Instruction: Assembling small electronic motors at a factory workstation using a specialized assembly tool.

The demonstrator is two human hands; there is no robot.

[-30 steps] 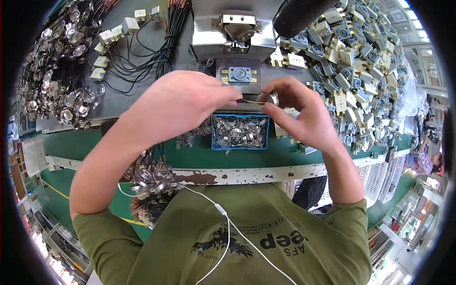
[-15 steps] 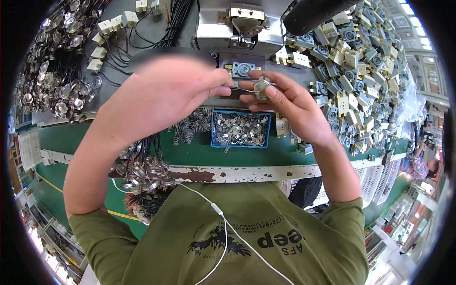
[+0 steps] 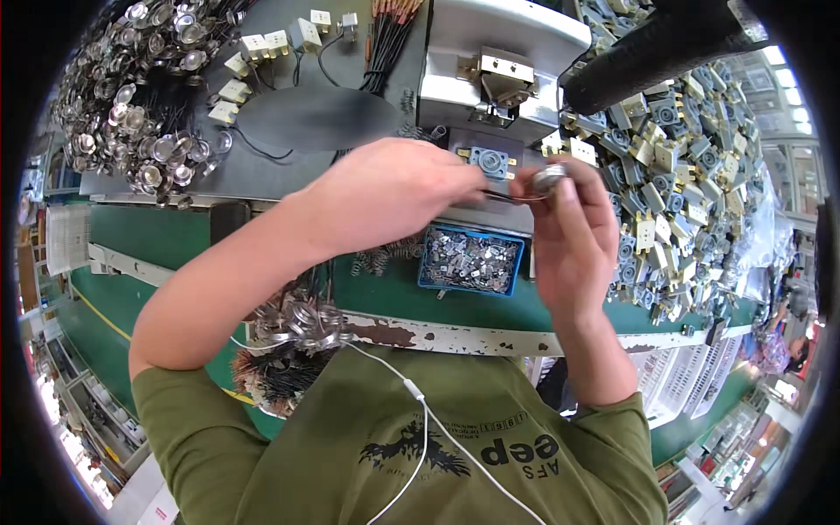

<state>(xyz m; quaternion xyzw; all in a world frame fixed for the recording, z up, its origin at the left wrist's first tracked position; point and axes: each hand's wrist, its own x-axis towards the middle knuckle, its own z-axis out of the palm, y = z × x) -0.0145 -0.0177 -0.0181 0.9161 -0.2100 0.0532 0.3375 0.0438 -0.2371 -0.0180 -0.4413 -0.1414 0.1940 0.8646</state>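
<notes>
Fingertips of the bare left hand (image 3: 416,179) are blurred; their contact with the thin dark wire (image 3: 516,198) seems likely but unclear. A smeared dark-grey oval (image 3: 315,118) masks part of the flat grey worktop (image 3: 271,184). The upper edge crops the boxy silver metal housing (image 3: 499,24).

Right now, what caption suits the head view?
Right hand holding a round silver metal part, left hand at its thin dark wire, near a blue rectangular tray.
</notes>
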